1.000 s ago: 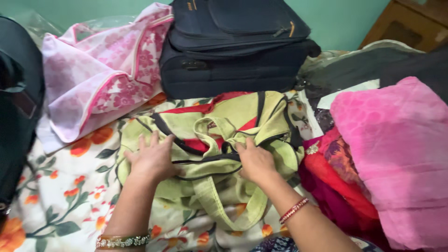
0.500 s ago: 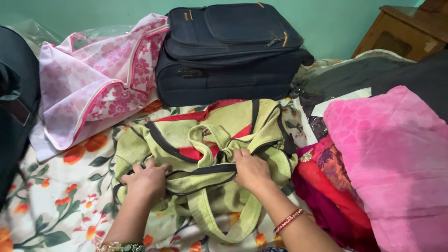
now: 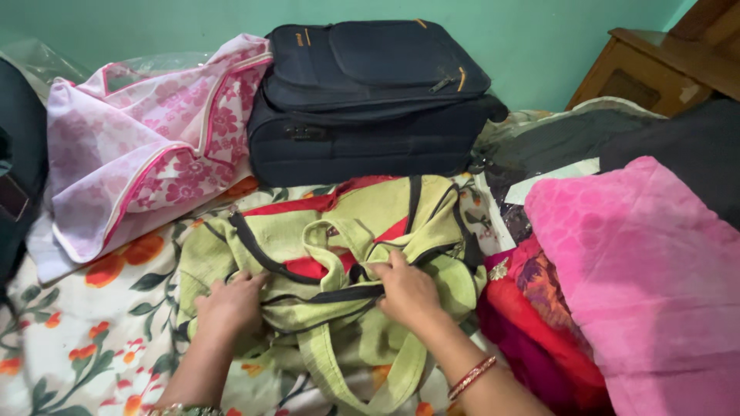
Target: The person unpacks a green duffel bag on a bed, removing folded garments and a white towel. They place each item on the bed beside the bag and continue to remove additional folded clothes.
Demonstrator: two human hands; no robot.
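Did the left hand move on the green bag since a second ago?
Yes. The left hand slid toward the person, from flat on top of the green cloth duffel bag to its near left edge, fingers curled.

Both hands reach forward palm-down, the left hand (image 3: 229, 306) with fingers curled, the right hand (image 3: 406, 291) pinching.

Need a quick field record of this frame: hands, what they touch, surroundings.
left hand: flat on the green bag's left part, fingers spread
right hand: pinching fabric by the bag's dark trim, near its middle
green bag: limp, red panels, lying on floral bedsheet
behind: dark suitcase, pink floral cover
right side: pink cloth over red garments
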